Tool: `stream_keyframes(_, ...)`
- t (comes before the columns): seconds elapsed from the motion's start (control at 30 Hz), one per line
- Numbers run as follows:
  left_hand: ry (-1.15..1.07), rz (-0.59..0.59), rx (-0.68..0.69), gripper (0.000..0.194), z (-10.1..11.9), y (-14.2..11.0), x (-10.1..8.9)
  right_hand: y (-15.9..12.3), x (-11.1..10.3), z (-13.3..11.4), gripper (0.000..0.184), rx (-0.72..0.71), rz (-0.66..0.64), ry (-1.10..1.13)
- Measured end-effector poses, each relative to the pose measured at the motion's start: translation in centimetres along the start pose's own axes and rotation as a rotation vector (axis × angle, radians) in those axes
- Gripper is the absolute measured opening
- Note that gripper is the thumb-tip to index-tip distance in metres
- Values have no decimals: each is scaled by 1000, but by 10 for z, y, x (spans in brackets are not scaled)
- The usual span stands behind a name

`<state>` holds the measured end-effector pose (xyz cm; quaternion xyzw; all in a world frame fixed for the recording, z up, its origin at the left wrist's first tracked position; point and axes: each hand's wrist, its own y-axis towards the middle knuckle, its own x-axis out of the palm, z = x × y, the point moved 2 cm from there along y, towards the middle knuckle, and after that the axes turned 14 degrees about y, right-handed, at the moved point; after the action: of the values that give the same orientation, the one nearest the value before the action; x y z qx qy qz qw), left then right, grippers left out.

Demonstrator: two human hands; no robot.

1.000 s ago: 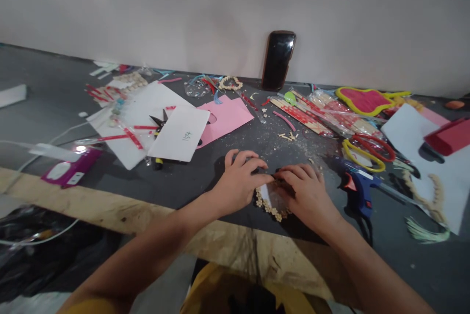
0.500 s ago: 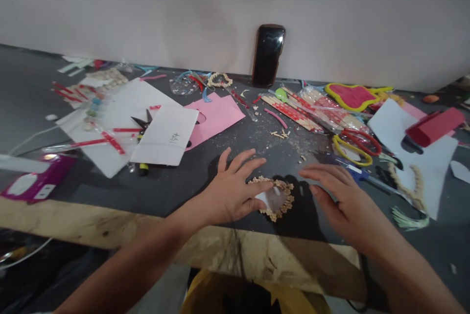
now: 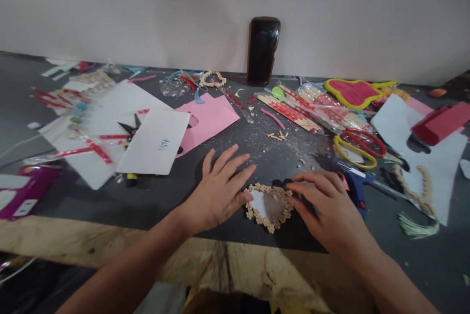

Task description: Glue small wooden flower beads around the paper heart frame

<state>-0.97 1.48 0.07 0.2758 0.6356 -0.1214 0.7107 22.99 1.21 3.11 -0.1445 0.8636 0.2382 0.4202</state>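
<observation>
A heart-shaped piece (image 3: 270, 223), edged with small tan wooden bits around a see-through and white middle, lies flat near the table's front edge. My left hand (image 3: 216, 194) is palm down with its fingers spread, the thumb tip touching the heart's left edge. At the heart's upper right edge, the thumb and index finger of my right hand (image 3: 326, 204) close on the border. Just beyond that hand lies a blue glue gun (image 3: 354, 177), partly hidden. Small cut stick pieces (image 3: 278, 136) are scattered farther back.
A phone (image 3: 263, 50) leans on the wall. To the left are pliers (image 3: 131, 127), white paper (image 3: 156, 143) and pink paper (image 3: 216, 116). On the right are scissors (image 3: 354, 151), wrapped sticks (image 3: 290, 111), a red folded piece (image 3: 440, 123) and a tan beaded strip with a green tassel (image 3: 418, 226).
My right hand has moved left onto the heart's right edge. My left hand has shifted left, uncovering more of the heart's middle. The view has tilted slightly.
</observation>
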Motion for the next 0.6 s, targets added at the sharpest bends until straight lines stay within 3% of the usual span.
stream_keyframes(0.2, -61, 63, -71, 34, 1, 2, -2, 20, 24, -9, 19, 40, -200, -27)
stream_keyframes(0.37, -59, 93, -134, 35, 1, 4, -5, 24, 32, -6, 18, 46, -203, -49)
stream_keyframes(0.6, -79, 100, -89, 37, 2, 2, -3, 22, 31, -6, 18, 32, -188, -70)
